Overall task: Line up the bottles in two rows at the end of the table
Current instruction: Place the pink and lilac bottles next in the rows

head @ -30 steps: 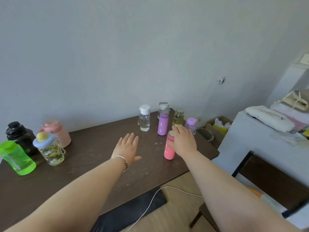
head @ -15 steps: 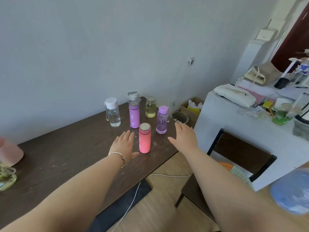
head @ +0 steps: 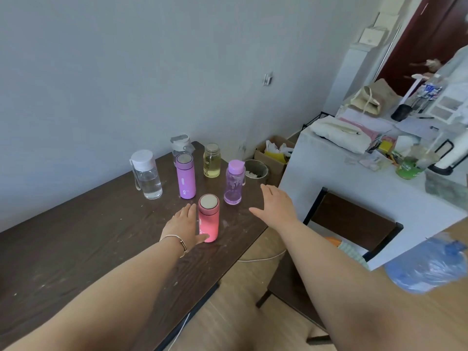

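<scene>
Several bottles stand upright at the right end of the dark wooden table (head: 76, 249). A pink bottle (head: 209, 219) is nearest me. Behind it stand a purple flask (head: 186, 176), a clear bottle with a white cap (head: 147, 171), a clear bottle with a grey lid (head: 180, 145), a yellowish glass jar (head: 212, 160) and a translucent purple bottle (head: 234, 182). My left hand (head: 183, 225) lies open beside the pink bottle, its thumb against the base. My right hand (head: 274, 202) hovers open past the table's right edge, holding nothing.
A white counter (head: 354, 178) cluttered with cloths and containers stands to the right, with a dark chair (head: 349, 224) in front of it. A cardboard box (head: 274, 154) and a small bin (head: 256, 168) sit on the floor beyond the table end. A blue water jug (head: 428, 264) is at far right.
My right hand let go of the pink bottle and moved right, off the table edge. My left hand slid up against that bottle. The view swung right, so the left-hand bottles dropped out.
</scene>
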Tool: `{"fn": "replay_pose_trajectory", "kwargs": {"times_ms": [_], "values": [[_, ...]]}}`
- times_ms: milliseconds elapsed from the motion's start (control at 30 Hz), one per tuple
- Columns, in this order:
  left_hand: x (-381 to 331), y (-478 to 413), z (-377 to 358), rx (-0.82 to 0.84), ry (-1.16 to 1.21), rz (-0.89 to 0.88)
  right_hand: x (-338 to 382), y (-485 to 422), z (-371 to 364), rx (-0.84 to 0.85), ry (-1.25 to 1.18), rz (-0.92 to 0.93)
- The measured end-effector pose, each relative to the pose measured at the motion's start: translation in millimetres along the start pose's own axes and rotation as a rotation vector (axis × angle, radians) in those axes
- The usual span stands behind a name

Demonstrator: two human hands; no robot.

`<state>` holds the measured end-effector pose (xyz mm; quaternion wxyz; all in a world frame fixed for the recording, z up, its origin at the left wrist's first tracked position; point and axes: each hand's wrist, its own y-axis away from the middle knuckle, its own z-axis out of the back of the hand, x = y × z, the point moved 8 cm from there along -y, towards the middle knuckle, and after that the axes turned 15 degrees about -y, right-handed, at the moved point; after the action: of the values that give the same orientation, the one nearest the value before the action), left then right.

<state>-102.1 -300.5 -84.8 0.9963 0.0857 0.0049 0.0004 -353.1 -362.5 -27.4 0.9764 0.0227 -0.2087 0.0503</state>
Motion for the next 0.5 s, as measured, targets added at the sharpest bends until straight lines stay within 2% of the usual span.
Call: {"fn": "replay_pose_trajectory", "kwargs": {"times_ms": [167,500], "values": [[-6,-17,-17,0.102,0.279,0.039,-9,-39,-11,0.018,-0.138,-0.06],[-3,-37,-45,0.067,0.624,0.259,-16,-128,-63,0.159,-0.467,-0.088]]}}
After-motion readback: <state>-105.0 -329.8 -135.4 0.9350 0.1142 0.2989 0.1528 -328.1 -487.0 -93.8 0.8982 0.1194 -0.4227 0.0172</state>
